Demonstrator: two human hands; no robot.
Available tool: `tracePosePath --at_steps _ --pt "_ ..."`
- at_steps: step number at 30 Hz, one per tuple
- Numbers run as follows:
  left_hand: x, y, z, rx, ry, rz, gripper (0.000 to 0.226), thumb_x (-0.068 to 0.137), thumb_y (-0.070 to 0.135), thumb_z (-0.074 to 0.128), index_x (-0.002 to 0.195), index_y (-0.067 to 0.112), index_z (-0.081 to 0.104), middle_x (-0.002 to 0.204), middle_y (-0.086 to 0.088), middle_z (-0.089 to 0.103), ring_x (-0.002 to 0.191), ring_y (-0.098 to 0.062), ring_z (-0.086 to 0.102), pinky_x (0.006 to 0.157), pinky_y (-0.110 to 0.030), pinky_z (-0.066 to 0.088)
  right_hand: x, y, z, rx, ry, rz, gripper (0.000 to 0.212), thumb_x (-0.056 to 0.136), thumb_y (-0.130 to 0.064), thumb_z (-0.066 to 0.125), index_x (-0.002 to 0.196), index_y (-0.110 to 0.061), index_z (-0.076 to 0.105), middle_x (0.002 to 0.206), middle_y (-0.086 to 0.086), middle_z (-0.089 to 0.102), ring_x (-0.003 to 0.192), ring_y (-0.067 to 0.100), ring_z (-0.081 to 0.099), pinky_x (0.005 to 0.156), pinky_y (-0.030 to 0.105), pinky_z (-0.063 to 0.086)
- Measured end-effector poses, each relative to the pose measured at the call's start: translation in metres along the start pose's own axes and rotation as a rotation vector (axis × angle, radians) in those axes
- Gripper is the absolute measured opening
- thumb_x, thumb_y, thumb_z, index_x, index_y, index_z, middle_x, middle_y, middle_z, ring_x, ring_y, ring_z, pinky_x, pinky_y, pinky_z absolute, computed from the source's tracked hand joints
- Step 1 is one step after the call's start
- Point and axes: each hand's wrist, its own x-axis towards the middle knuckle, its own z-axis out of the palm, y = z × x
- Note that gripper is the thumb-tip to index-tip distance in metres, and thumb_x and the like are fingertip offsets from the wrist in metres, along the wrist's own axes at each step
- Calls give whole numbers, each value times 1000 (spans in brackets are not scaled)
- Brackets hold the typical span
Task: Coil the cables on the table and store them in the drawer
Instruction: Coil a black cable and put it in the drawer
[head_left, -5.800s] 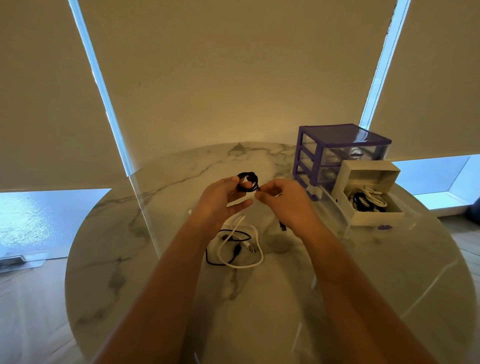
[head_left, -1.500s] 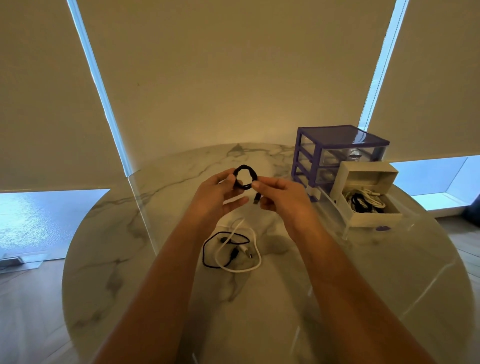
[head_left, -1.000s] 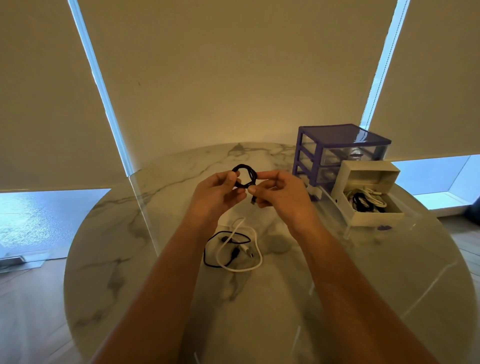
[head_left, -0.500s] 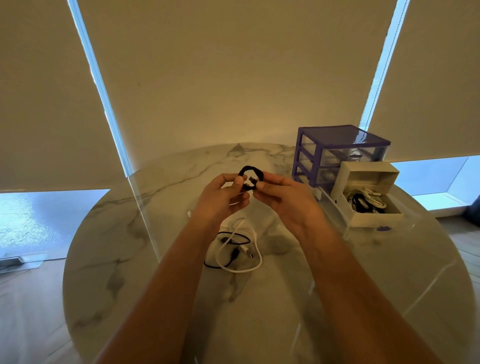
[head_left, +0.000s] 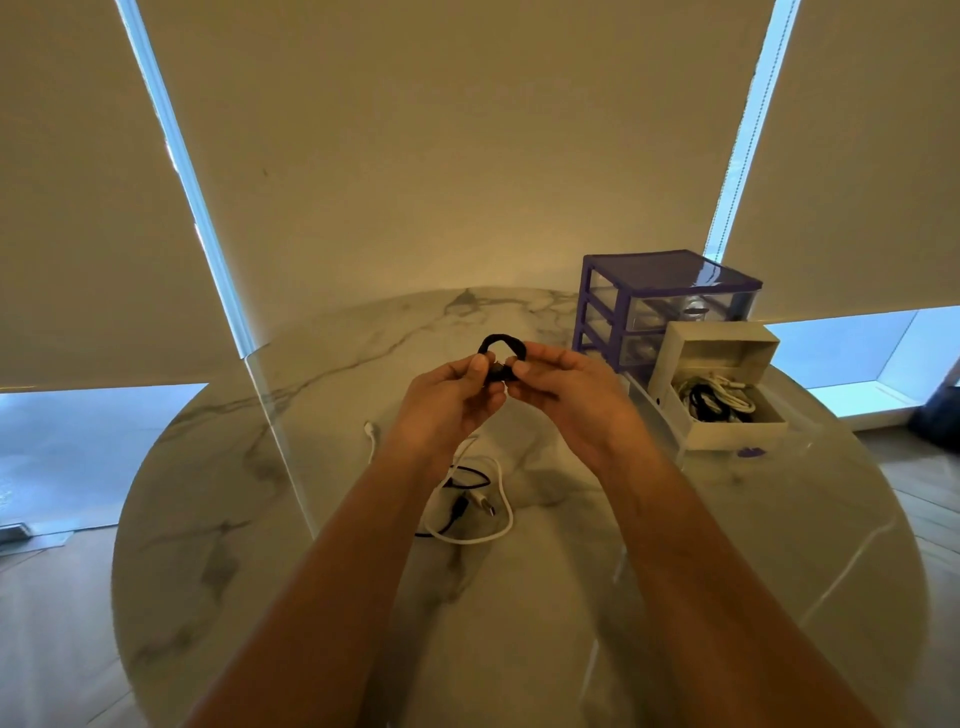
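Now your left hand (head_left: 447, 400) and right hand (head_left: 566, 397) pinch the small black coil (head_left: 501, 345) above the counter (head_left: 218, 519), the open drawer (head_left: 727, 434) lying off to your right, nearer the right hand.

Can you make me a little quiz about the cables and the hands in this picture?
1. True or false: both hands hold the black coiled cable above the marble table.
2. Which cables lie loose on the table? A) one white, one black B) two red C) none
3. Fill in: the white drawer pulled out of the purple organizer already holds ____.

Key: 1 true: left hand and right hand pinch it. 2 A: white cable, black cable. 3 cables.
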Motion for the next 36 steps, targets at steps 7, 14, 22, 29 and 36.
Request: tracePosePath --at_steps 7,14,22,29,36 --pt "-3 -3 26 271 -96 49 26 92 18 63 112 4 68 98 -11 70 83 -15 66 75 -22 58 -8 -13 -39 -74 138 -41 26 83 -1 67 109 -3 68 103 14 72 95 25 70 78 28 57" --pt "7 -17 85 689 -285 94 26 92 18 64 117 12 66 94 -4 67 77 -8 62 68 -17 51 -29 -42 -103 -218 309 -93 18 84 -2 66 99 -10 71 85 3 75 80 17 72 66 21 55" --pt "28 -61 144 876 -325 151 26 93 23 62 117 16 65 110 -3 67 99 -13 61 86 -27 48 -35 -77 -165 -501 498 -136 24 86 -5 67 110 -6 68 105 11 70 95 25 68 91 37 54" --pt "39 -87 156 1206 -169 252 43 90 40 61 126 17 55 136 -12 42 135 -31 26 110 -39 30 -21 -77 -195 -864 484 -121 29 85 -8 69 114 -6 69 109 10 69 94 20 64 89 28 50" --pt "41 -103 156 1200 -70 300 44 89 44 61 123 18 52 134 -6 33 129 -24 26 105 -38 38 -15 -66 -200 -1083 396 -223 22 88 -6 65 109 -12 71 108 4 69 92 10 61 68 0 36"
